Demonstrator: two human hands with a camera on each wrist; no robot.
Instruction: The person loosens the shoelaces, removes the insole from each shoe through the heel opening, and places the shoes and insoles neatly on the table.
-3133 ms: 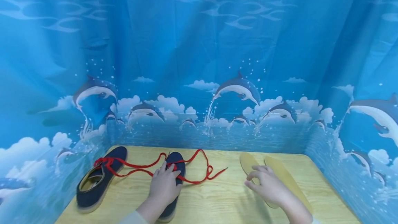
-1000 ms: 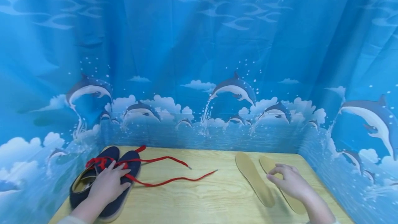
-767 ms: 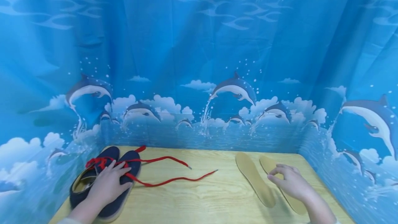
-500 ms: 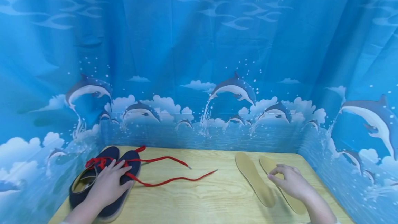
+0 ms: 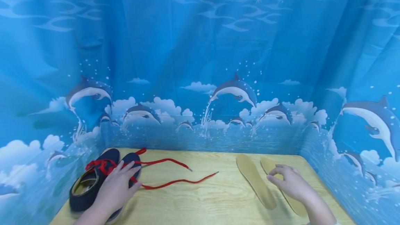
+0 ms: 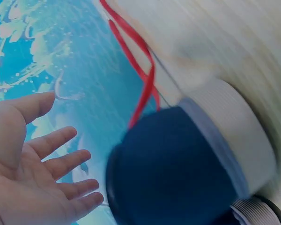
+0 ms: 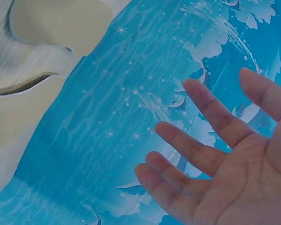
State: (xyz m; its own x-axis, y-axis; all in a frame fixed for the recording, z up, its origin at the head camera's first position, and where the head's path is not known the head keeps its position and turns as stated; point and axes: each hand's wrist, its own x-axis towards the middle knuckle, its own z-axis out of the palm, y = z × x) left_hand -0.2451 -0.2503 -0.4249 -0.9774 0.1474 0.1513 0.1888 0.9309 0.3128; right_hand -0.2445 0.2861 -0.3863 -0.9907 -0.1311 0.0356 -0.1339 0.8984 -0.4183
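Two dark navy shoes with red laces stand side by side at the table's left end. The left shoe (image 5: 82, 197) shows its tan lining; the other shoe (image 5: 132, 158) is partly covered by my left hand (image 5: 117, 186). In the left wrist view that hand's fingers are spread and straight, apart from the blurred heel of a shoe (image 6: 173, 164). On the right lie two tan insoles, the nearer-to-middle insole (image 5: 256, 183) and the outer insole (image 5: 268, 165). My right hand (image 5: 290, 183) hovers over the outer one, fingers relaxed and holding nothing.
Two loose lace ends (image 5: 175, 182) trail rightward from the shoes over the wooden table (image 5: 200, 200). A blue dolphin-print curtain (image 5: 200, 61) surrounds the table at the back and both sides.
The second shoe has moved from mid-table to beside the left shoe, my left hand on it. Since then that hand has lifted off slightly. My right hand has shifted right over the outer insole.
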